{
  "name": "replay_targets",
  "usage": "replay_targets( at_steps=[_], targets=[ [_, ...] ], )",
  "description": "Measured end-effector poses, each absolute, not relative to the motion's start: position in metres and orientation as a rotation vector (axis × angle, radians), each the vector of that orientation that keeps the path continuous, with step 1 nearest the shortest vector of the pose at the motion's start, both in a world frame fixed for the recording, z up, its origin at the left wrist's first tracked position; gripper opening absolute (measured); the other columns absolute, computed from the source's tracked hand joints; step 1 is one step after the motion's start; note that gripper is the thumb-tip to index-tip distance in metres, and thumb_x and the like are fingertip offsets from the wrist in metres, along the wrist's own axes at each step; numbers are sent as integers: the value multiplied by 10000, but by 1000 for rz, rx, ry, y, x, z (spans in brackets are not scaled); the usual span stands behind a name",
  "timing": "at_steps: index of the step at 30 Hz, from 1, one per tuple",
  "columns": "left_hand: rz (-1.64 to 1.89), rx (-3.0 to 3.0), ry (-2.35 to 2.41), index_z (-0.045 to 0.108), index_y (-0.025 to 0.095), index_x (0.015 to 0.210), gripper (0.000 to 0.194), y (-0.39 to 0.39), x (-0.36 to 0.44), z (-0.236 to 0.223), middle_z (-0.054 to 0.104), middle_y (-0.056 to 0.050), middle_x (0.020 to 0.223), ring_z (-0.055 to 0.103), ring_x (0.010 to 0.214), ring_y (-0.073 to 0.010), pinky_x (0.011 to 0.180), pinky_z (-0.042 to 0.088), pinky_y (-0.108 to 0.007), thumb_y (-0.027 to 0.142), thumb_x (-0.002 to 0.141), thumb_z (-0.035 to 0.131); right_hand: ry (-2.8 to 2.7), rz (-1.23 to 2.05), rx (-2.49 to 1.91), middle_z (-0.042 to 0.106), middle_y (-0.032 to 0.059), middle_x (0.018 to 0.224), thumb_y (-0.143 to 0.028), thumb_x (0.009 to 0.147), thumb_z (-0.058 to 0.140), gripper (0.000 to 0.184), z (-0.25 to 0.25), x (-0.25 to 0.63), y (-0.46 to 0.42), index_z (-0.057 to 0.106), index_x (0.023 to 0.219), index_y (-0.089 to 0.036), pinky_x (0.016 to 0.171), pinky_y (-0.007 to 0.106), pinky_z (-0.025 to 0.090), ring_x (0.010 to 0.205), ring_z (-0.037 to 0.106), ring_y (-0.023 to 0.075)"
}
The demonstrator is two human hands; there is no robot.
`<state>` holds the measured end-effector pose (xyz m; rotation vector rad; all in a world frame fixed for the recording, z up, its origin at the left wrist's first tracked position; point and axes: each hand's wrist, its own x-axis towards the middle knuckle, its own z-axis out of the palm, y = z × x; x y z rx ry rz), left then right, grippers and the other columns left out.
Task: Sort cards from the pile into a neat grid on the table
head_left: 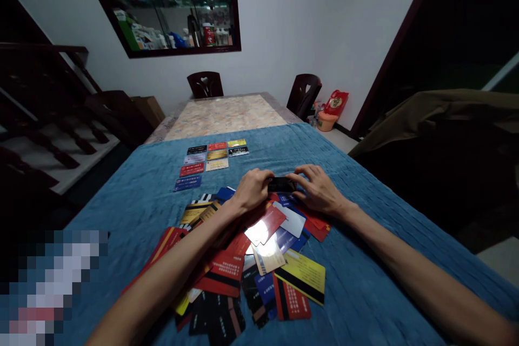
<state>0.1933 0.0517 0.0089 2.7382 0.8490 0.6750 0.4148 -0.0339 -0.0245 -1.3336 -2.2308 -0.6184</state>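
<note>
Gripping a black card (283, 184) at opposite ends, with bent fingertips of the left hand (253, 189) and right hand (318, 190), by the far edge of the loose card pile (227, 267); could drop it through uneven pressure. Could also scatter the slick, overlapping pile with a low forearm, or nudge the laid-out card rows (217, 155) askew by rucking the soft blue cloth (344, 162).

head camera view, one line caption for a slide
Both hands hold a black card above scattered cards on a blue cloth.
</note>
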Motion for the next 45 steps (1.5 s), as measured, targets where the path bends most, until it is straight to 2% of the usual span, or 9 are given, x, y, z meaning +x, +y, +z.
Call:
replay_targets(
  at_steps=[12,19,25,31,37,41,45],
  targets=[
    [722,2706,875,713,177,1025,272,55,174,9,714,-69,881,655,807,-185,760,518,-296,126,868,497,-2213,-661,-1320,601,160,1149,-232,892,538,407,-24,394,-29,559,1293,-165,844,431,427,1016,506,294],
    [729,2697,903,669,177,1104,303,56,160,10,702,-71,909,655,839,-193,800,522,-315,118,863,495,-2242,-731,-1257,618,179,1130,-250,910,533,386,-19,385,-20,565,1267,-106,826,418,426,999,514,293],
    [753,2712,933,615,172,1113,287,63,142,11,691,-75,963,646,899,-200,835,528,-330,122,846,520,-2262,-682,-1232,622,180,1128,-366,934,541,403,-11,368,-3,572,1255,-124,802,417,429,990,519,297],
    [789,2746,891,579,161,1157,355,76,112,11,631,-107,1118,600,1054,-228,953,517,-395,109,806,575,-2272,-576,-1246,596,177,1153,-394,902,600,429,-6,344,15,569,1255,-152,808,403,439,1015,505,300],
    [906,2730,894,524,159,1267,494,88,83,10,524,-129,1203,541,1135,-267,1010,493,-434,145,786,637,-2291,-506,-1237,562,158,1162,-218,799,657,478,-3,321,42,550,1258,-142,808,377,451,1031,476,282],
    [874,2773,902,486,159,1328,557,99,69,11,523,-137,1239,525,1168,-286,1025,479,-456,141,788,620,-2363,-434,-1212,548,161,1160,-237,758,692,523,2,308,61,550,1250,-130,813,387,456,1018,459,282],
    [789,2841,961,515,135,1299,541,112,57,14,556,-146,1229,529,1157,-308,1027,468,-475,179,778,656,-2403,-340,-1181,542,147,1150,-268,780,674,518,1,301,79,537,1267,-156,835,408,455,1009,454,272]
  ],
)
